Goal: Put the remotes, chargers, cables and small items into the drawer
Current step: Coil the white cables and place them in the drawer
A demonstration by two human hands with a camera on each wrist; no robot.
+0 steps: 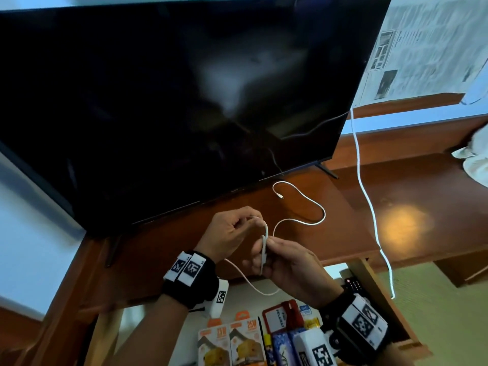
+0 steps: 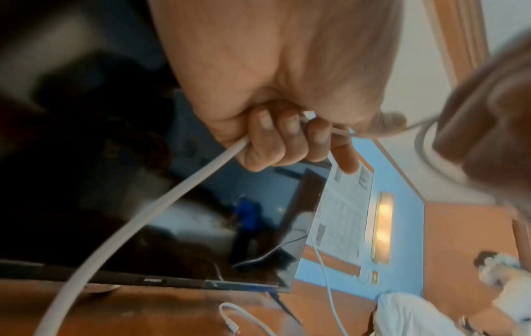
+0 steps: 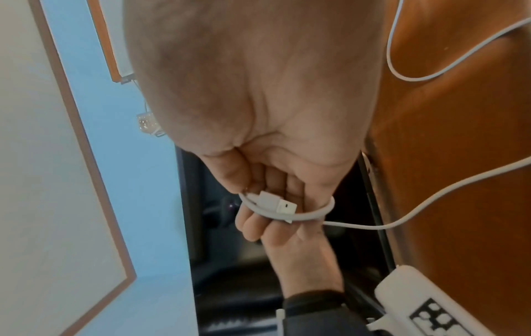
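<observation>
A thin white USB cable (image 1: 303, 206) snakes over the wooden desk (image 1: 383, 186) below the TV, its small plug lying free near the screen's lower edge. Both hands hold its near end above the desk's front edge. My left hand (image 1: 232, 229) pinches the top of a folded loop, with its fingers (image 2: 276, 141) curled round the cable (image 2: 161, 204). My right hand (image 1: 287, 265) grips the bottom of the loop, and the white USB plug (image 3: 276, 203) lies across its curled fingers (image 3: 258, 225). The open drawer (image 1: 375, 294) is below the hands.
The drawer holds orange charger boxes (image 1: 229, 344), a red item (image 1: 285, 315), a blue box (image 1: 282, 347) and a black remote (image 1: 352, 283). A large dark TV (image 1: 158, 101) stands on the desk. A second long white cable (image 1: 369, 207) hangs at its right. White cloth (image 1: 472, 165) lies far right.
</observation>
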